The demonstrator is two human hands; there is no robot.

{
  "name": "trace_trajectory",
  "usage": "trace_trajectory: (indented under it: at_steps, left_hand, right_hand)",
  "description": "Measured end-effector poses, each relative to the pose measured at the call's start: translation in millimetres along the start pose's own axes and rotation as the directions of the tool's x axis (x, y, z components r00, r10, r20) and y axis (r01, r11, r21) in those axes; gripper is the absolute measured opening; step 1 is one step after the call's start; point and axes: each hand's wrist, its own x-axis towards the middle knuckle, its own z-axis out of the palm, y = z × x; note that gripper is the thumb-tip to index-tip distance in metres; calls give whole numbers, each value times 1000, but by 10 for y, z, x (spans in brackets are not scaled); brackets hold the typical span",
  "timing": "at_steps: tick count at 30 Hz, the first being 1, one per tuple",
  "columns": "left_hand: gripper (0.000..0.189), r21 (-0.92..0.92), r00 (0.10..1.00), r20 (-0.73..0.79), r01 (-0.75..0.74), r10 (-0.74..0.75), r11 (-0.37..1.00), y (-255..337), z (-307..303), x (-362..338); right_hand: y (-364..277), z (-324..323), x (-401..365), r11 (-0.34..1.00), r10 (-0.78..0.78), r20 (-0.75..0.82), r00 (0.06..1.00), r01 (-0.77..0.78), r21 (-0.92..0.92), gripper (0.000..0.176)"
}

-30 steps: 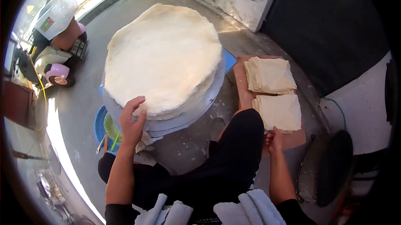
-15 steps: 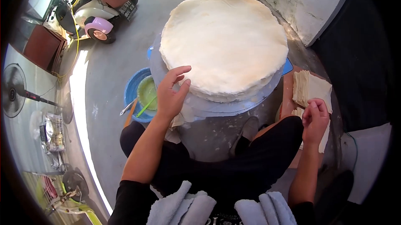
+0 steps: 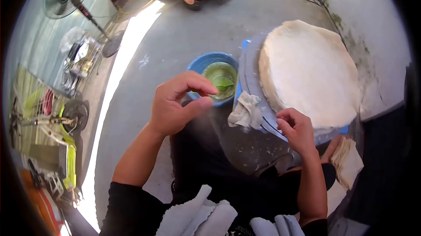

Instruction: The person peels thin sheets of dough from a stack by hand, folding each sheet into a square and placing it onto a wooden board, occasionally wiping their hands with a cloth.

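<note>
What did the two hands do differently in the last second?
The left hand came off the edge of the round stack and now hovers by the blue bowl. The right hand moved from the folded sheets to the stack's near edge. Stack and bowl stayed put.

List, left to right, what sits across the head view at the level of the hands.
Green vehicle → left hand → crumpled rag → right hand → stack of folded sheets.

Head-worn view, steeply down, close over round stack [image 3: 309,71]
</note>
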Motion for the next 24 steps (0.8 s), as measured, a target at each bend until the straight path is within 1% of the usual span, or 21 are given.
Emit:
trace_trajectory:
  at_steps: [1,2,3,5,6,7,9,12,17,18,20,21,22,23,24]
  left_hand:
    - [23,54,997,-75,5,-1,999,205,-215,-58]
    - [28,117,995,87,-65,55,991,410,-454,-122]
    - [34,173,964,252,-133,87,976,642,-679,-215]
    - [42,243,958,286,-107,34,964,1184,-944,-418]
    - [42,272,947,318,-126,34,954,1399,-1040,-531]
    - [41,300,948,317,-135,35,944,1558,-1123,-683]
    - [41,352,952,302,-160,50,922,1825,-1232,-952]
    - [40,440,972,230,-149,49,885,2137,-1383,-1344]
    - [40,572,996,88,-76,31,817,2538,-1497,-1946]
    - [40,590,997,66,-63,29,805,2611,-1509,-2040]
    - [40,621,1000,15,-28,24,783,2757,-1512,-2243]
    - [40,639,1000,-10,-10,21,769,2835,-1505,-2342]
    - [41,658,999,-31,5,21,753,2912,-1490,-2428]
    - [41,673,998,-54,21,21,739,2978,-1472,-2508]
    - [41,690,997,-76,33,27,723,3035,-1444,-2587]
  right_hand:
    - [11,32,92,999,11,37,999,-13,46,12]
    - [-48,25,178,1000,28,78,997,-27,-10,10]
    - [23,63,272,999,-14,62,998,16,-27,7]
    - [-13,33,443,994,-1,110,994,13,-109,8]
    - [-2,37,534,994,-14,107,994,26,-102,8]
    - [9,27,616,995,-33,99,994,43,-93,8]
    - [29,17,789,991,-72,94,993,82,-104,9]
    - [128,7,1117,981,-108,69,992,118,-153,10]
    - [336,-14,1701,954,-145,81,986,161,-254,12]
    - [366,-18,1793,952,-159,103,982,180,-249,12]
    - [446,-48,1972,935,-155,110,982,182,-305,12]
    - [525,-93,2074,933,-166,140,976,201,-297,12]
    - [600,-153,2185,928,-145,141,979,184,-325,13]
    - [526,-114,2249,920,-126,139,982,168,-353,14]
    - [465,-111,2275,917,-141,165,976,192,-350,14]
